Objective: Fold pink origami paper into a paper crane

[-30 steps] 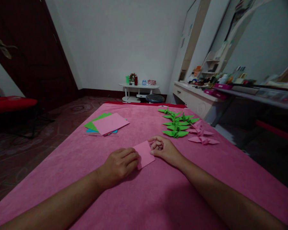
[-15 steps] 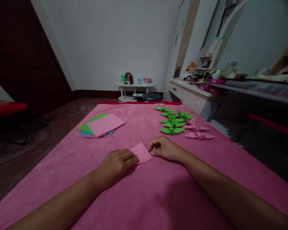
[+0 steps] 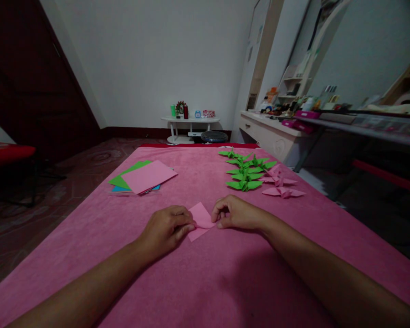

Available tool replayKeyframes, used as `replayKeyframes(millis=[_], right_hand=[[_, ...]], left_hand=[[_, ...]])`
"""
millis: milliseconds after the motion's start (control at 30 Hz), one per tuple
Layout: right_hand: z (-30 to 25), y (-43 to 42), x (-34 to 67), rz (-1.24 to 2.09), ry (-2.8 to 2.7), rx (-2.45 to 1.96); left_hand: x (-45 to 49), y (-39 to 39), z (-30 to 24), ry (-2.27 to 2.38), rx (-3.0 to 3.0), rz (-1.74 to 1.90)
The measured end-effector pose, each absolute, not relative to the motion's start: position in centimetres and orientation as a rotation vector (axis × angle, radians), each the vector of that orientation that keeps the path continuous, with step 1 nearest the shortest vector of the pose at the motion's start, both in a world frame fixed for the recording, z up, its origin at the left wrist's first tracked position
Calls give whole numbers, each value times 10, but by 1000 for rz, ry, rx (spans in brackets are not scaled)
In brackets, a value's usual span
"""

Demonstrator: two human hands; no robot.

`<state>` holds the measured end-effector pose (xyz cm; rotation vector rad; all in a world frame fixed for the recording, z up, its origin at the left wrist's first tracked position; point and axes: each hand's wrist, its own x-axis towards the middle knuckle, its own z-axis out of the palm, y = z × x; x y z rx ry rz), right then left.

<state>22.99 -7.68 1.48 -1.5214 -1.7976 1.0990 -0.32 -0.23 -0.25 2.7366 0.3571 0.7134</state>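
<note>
A pink, four-cornered piece of folded paper (image 3: 201, 213) lies about midway between the left and right edges of the pink cloth-covered surface (image 3: 191, 287), one corner toward the far edge. A curved bend crosses it (its left end is hidden), a lower layer showing nearer.

Can count six green cranes (image 3: 245, 186), at least two pink cranes (image 3: 285, 193), two hands (image 3: 167, 228), one sheet (image 3: 201, 213), one paper pile (image 3: 149, 176).
</note>
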Motion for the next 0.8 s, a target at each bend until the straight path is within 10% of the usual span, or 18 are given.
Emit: replayKeyframes(millis=[800], right_hand=[[11, -80, 216, 796, -1863, -1708]], left_hand=[[1, -2, -3, 562, 2442, 641]])
